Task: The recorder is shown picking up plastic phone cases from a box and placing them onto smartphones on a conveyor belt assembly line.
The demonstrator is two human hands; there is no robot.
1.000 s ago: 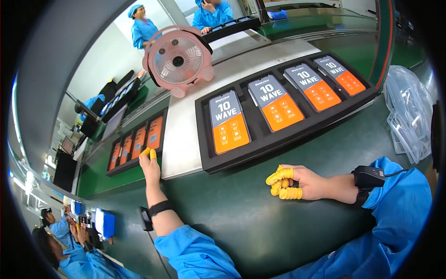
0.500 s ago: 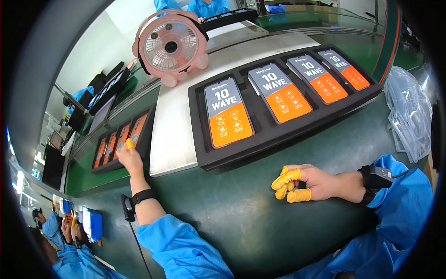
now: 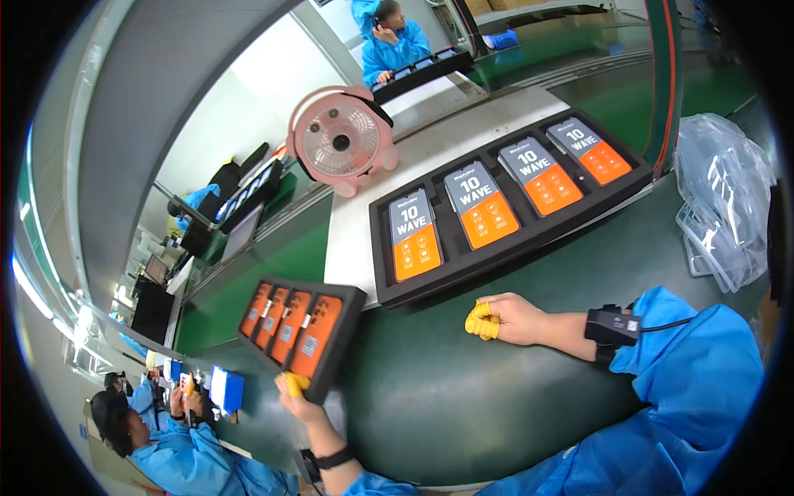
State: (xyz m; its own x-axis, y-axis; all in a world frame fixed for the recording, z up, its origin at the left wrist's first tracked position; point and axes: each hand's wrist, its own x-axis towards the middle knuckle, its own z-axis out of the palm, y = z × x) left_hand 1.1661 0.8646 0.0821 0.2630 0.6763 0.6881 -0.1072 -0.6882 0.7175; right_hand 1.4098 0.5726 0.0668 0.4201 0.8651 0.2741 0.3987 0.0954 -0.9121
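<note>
Fingers in yellow finger cots, my left hand grips the near end of a black foam tray. The tray is tilted and holds several phones with orange backs, such as one orange phone. My right hand, also in yellow finger cots, is curled closed above the green work surface, with nothing visible in it. Beyond it lies a larger black foam tray with several phones; their screens carry grey-and-orange films, as on the leftmost phone. This tray rests partly on a white board.
A pink fan stands behind the white board. Clear plastic trays in a bag lie at the right. One co-worker sits at the lower left near a blue box; another co-worker is across the line.
My left hand has drawn the tray of orange phones nearer and tilted it. My right hand's fingers have curled in tighter. The whole view has shifted.
</note>
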